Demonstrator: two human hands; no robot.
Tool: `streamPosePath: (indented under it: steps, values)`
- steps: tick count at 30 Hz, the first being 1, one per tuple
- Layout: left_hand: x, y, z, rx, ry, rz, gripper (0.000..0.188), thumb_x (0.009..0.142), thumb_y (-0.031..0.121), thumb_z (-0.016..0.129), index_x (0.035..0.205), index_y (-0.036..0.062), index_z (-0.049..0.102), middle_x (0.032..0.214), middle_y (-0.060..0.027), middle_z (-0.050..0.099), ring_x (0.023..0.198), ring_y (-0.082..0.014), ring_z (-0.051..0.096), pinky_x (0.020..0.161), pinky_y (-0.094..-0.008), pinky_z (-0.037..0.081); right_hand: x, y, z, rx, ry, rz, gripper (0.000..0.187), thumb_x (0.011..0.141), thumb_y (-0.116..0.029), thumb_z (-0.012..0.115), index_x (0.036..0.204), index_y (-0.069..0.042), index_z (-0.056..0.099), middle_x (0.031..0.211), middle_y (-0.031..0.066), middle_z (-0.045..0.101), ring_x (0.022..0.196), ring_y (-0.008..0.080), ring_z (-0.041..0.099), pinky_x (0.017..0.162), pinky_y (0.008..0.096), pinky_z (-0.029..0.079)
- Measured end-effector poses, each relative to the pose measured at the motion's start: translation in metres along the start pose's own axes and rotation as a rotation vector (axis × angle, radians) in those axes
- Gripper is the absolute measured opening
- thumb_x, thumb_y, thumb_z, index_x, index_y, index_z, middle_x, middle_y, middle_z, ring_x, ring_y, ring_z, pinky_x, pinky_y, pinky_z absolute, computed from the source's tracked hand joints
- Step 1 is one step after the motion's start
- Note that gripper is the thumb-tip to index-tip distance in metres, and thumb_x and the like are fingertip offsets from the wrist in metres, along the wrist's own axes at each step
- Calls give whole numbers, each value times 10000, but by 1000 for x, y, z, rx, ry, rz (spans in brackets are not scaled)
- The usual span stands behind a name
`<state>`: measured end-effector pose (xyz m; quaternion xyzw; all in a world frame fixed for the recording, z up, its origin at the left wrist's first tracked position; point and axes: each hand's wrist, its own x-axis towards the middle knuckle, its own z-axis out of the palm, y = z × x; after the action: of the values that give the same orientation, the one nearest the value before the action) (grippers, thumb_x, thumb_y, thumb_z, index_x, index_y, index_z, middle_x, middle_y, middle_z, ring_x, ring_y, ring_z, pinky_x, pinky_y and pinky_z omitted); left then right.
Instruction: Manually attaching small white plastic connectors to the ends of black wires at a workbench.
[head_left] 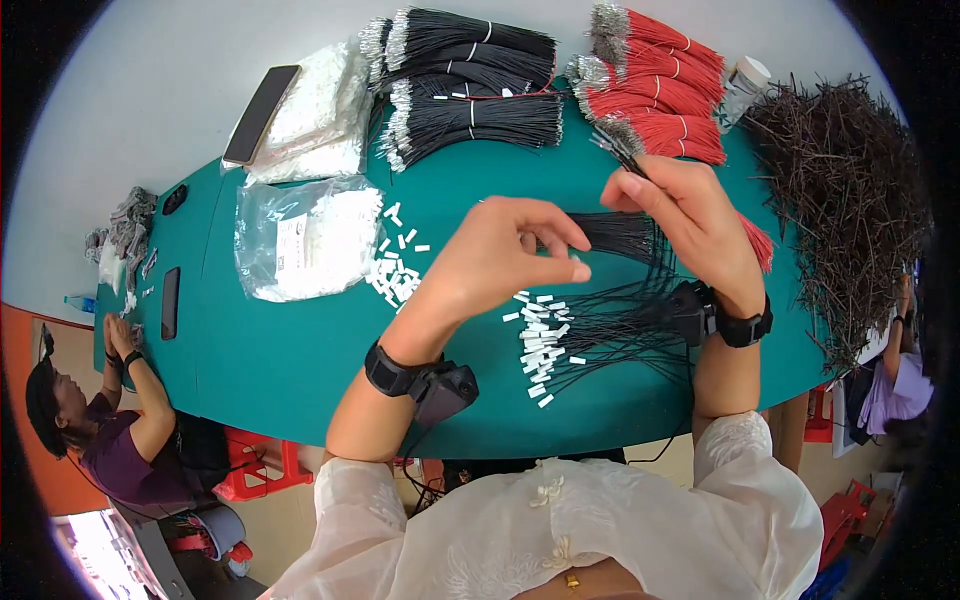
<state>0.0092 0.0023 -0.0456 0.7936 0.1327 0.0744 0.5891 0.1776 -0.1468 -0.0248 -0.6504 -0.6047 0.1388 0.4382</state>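
Note:
My left hand (500, 255) is over the middle of the green table, thumb and index finger curled close together. A tiny pale thing seems to show between their tips, too small to name. To its right, my right hand (690, 215) is closed around a few black wires (627, 158), their silvery ends sticking out past the thumb and index finger. Below the hands lies a spread of black wires (625, 330) tipped with white plastic connectors (541, 345). Another bundle of black wires (615, 235) lies behind, partly covered by my right hand.
Loose white connectors (398, 275) spill from a clear bag (290, 245) on the left. Tied black wire bundles (480, 118) and red wire bundles (665, 85) are stacked at the back. A dark heap (840, 200) fills the right. Another person (130, 410) sits at the left.

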Motion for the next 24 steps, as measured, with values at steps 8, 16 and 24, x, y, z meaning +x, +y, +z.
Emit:
streamPosePath:
  steps: [8,16,24]
  values:
    - [4,-2,4,-288,241,158,171,846,106,694,990,21,662,727,53,578,635,-16,454,570,-185,343,3,-11,14,12,-70,63,201,970,-153,518,879,6,601,617,-24,434,559,52,380,493,232,301]
    - [14,-33,-11,-1311,233,35,173,901,55,606,1025,-40,532,909,-55,544,811,-117,555,685,-207,454,6,-6,23,396,44,181,98,921,-93,589,850,-26,578,656,-76,443,582,10,356,507,197,271]
    - [14,-19,6,-1618,310,-176,128,914,-1,552,989,-63,469,1029,-164,504,933,-205,566,800,-244,525,7,-5,23,279,183,214,106,848,-111,681,856,-16,632,653,-87,420,602,10,350,507,215,254]
